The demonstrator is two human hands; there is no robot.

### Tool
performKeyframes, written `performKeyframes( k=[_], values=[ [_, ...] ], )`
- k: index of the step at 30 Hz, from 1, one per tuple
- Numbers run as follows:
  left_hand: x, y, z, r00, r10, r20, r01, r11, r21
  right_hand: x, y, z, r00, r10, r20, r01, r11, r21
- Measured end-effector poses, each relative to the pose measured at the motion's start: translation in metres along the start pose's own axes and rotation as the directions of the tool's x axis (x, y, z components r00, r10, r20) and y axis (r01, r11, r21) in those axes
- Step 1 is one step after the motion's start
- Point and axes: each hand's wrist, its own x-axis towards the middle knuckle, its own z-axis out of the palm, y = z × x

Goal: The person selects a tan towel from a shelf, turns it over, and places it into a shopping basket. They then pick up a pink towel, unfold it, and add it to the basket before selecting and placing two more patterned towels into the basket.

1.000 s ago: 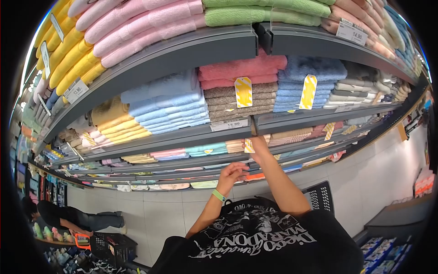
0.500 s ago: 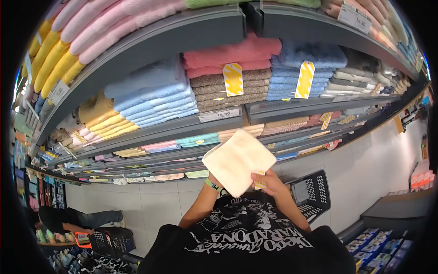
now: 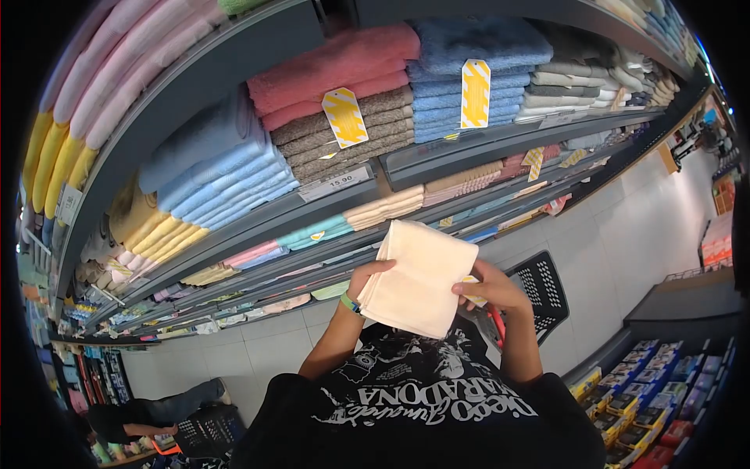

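Observation:
A folded cream towel [image 3: 422,277] is held up in front of my chest, below the shelves. My left hand [image 3: 366,280] grips its left edge, with the thumb on the front face and the other fingers partly hidden. On the right edge, my right hand [image 3: 494,288] pinches the towel near a small yellow and white tag [image 3: 473,291]. Behind it, folded cream towels [image 3: 384,207] and teal towels [image 3: 316,231] lie on a lower shelf.
Pink towels [image 3: 336,66], brown towels [image 3: 348,129] and blue towels [image 3: 476,78] are stacked above a price label [image 3: 336,184]. A black basket [image 3: 541,297] is at the right. Another person [image 3: 125,422] stands at lower left beside a dark basket [image 3: 207,430].
The view has turned, and the shelves have shifted left and tilted. The towel is now rotated, with my left thumb showing on its front. My right hand shows more fully at its edge.

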Motion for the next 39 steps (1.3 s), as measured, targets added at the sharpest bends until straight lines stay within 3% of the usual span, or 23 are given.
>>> performKeyframes(
  k=[2,4,7,8,10,11,12,14,15,16,18,20,22,23,30,33,35,36,38,39],
  values=[
    [0.001,0.000,0.011,0.999,0.029,-0.014,-0.029,1.000,-0.011,-0.005,-0.007,-0.004,0.965,-0.030,-0.260,0.019,0.999,-0.046],
    [-0.001,0.000,0.024,0.998,0.060,-0.030,-0.061,0.998,-0.023,-0.003,-0.004,-0.013,0.949,-0.102,-0.299,0.087,0.994,-0.062],
    [-0.002,-0.001,0.038,0.990,0.119,-0.079,-0.115,0.992,0.051,-0.006,-0.016,-0.008,0.880,-0.132,-0.456,0.179,0.982,0.061],
    [-0.001,-0.003,0.043,0.984,0.163,-0.073,-0.156,0.983,0.094,-0.004,-0.018,-0.001,0.880,-0.131,-0.456,0.177,0.982,0.059],
    [-0.001,-0.007,0.052,0.976,0.207,-0.066,-0.197,0.971,0.135,-0.001,-0.018,0.012,0.868,-0.279,-0.411,0.311,0.950,0.013],
    [0.000,-0.011,0.058,0.957,0.281,-0.071,-0.263,0.945,0.195,-0.003,-0.016,0.013,0.894,-0.351,-0.281,0.318,0.935,-0.155],
    [-0.001,-0.014,0.064,0.932,0.356,-0.073,-0.328,0.910,0.253,-0.002,-0.013,0.020,0.895,-0.350,-0.276,0.317,0.935,-0.156],
    [-0.004,-0.017,0.076,0.924,0.380,-0.039,-0.348,0.880,0.323,0.007,-0.012,0.041,0.779,-0.563,-0.277,0.391,0.780,-0.488],
    [-0.004,-0.020,0.079,0.918,0.397,-0.004,-0.364,0.845,0.391,0.006,-0.017,0.048,0.796,-0.544,-0.265,0.329,0.757,-0.564],
    [-0.001,-0.023,0.077,0.915,0.403,-0.004,-0.370,0.844,0.388,0.009,-0.018,0.053,0.798,-0.545,-0.259,0.331,0.753,-0.568],
    [0.002,-0.027,0.080,0.892,0.396,0.216,-0.439,0.875,0.207,0.016,-0.017,0.059,0.729,-0.654,-0.199,0.321,0.585,-0.745],
    [0.002,-0.029,0.081,0.896,0.370,0.247,-0.429,0.865,0.259,0.016,-0.023,0.062,0.748,-0.633,-0.199,0.358,0.638,-0.682],
    [0.000,-0.034,0.079,0.902,0.394,0.175,-0.429,0.775,0.464,0.012,-0.029,0.065,0.792,-0.574,-0.208,0.415,0.756,-0.507],
    [-0.003,-0.034,0.080,0.892,0.412,0.186,-0.431,0.652,0.623,0.014,-0.029,0.066,0.793,-0.571,-0.210,0.412,0.758,-0.506],
    [-0.009,-0.029,0.089,0.845,0.472,0.254,-0.511,0.567,0.646,0.019,-0.037,0.066,0.779,-0.591,-0.208,0.423,0.742,-0.520],
    [-0.005,-0.032,0.085,0.854,0.492,0.167,-0.498,0.686,0.530,0.019,-0.037,0.066,0.760,-0.613,-0.216,0.437,0.728,-0.529],
    [-0.008,-0.033,0.091,0.815,0.520,0.256,-0.543,0.533,0.649,0.020,-0.034,0.065,0.761,-0.605,-0.234,0.423,0.736,-0.529],
    [-0.007,-0.033,0.090,0.815,0.520,0.255,-0.543,0.534,0.648,0.022,-0.032,0.065,0.746,-0.605,-0.280,0.424,0.755,-0.501],
    [-0.003,-0.034,0.084,0.853,0.511,0.110,-0.409,0.522,0.748,0.026,-0.030,0.066,0.730,-0.603,-0.322,0.428,0.770,-0.472],
    [-0.001,-0.033,0.082,0.852,0.512,0.111,-0.411,0.521,0.748,0.028,-0.028,0.068,0.733,-0.558,-0.389,0.370,0.807,-0.461]
  ],
)
